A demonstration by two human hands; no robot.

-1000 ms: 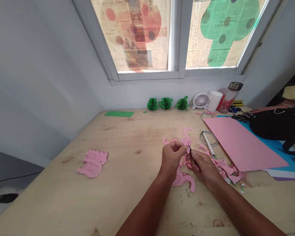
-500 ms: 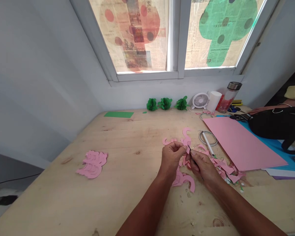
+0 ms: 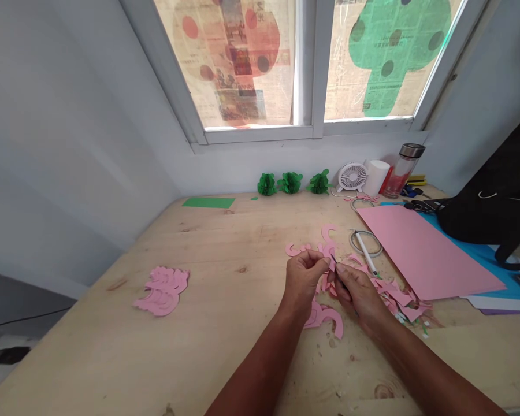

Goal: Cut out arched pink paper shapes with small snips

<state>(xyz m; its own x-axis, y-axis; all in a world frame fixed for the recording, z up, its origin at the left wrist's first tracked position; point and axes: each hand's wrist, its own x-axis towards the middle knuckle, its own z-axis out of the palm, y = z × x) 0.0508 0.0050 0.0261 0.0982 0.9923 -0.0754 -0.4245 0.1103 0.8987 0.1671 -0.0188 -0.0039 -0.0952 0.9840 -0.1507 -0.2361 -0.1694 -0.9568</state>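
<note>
My left hand (image 3: 305,277) pinches a small cut piece of pink paper (image 3: 329,252) between thumb and fingers. Close against it, my right hand (image 3: 356,287) is closed around a slim dark pen-like tool (image 3: 334,259), whose tip meets the pink paper; most of the tool is hidden in the fingers, so its exact kind is unclear. Curved pink paper cutouts (image 3: 333,321) lie under and around both hands. Just right of my right hand is a heap of pink paper scraps (image 3: 396,294).
A pile of pink cutouts (image 3: 162,290) lies at left. Along the back stand green paper ornaments (image 3: 291,182), a small fan (image 3: 352,177) and a glass bottle (image 3: 403,171). At right are a white pen (image 3: 366,252), pink sheets (image 3: 429,251), scissors (image 3: 418,206) and a black bag (image 3: 472,219).
Both hands keep nearly the same pose on the pink paper. At the far right, another person's arm and yellow cloth have gone from view, and the black bag now reaches higher.
</note>
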